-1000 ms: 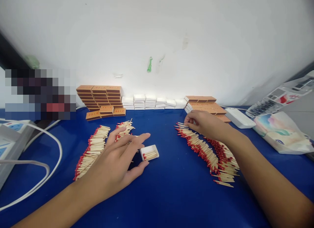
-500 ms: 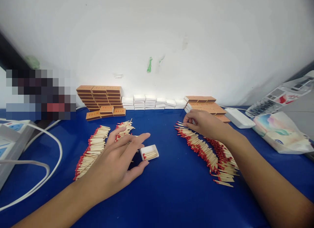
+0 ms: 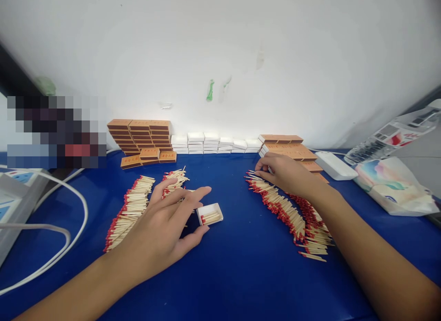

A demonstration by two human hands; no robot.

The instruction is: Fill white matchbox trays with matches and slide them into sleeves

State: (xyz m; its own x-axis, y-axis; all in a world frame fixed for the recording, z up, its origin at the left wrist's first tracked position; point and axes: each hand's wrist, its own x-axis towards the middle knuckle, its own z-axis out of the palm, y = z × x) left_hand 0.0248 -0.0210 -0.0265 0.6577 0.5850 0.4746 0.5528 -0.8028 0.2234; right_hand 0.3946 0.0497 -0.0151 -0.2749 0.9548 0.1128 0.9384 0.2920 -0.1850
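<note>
My left hand (image 3: 168, 217) reaches over the table with its index finger stretched out. Its thumb and another fingertip lie against opposite sides of a small white matchbox tray (image 3: 220, 208), holding it at the left end. Several red-tipped matches (image 3: 211, 217) lie inside the tray. At the far end of a long row of loose matches (image 3: 275, 199), my right hand (image 3: 280, 171) pinches match ends between thumb and fingers; how many is unclear. A second heap of matches (image 3: 315, 229) lies beside that row, partly under my right forearm. Left of the tray, more matches (image 3: 136, 203) are partly covered by my left hand.
Along the wall stand stacked orange matchboxes (image 3: 139, 132), white trays (image 3: 203, 144) and further matchboxes (image 3: 289, 151). On the right are a white block (image 3: 336, 166), a tissue pack (image 3: 392, 185) and a plastic bottle (image 3: 389, 137). White cables (image 3: 81, 206) and a power strip (image 3: 20, 192) lie left.
My right hand has shifted very slightly to the left at the end of the match row. My left hand and the tray stay in place.
</note>
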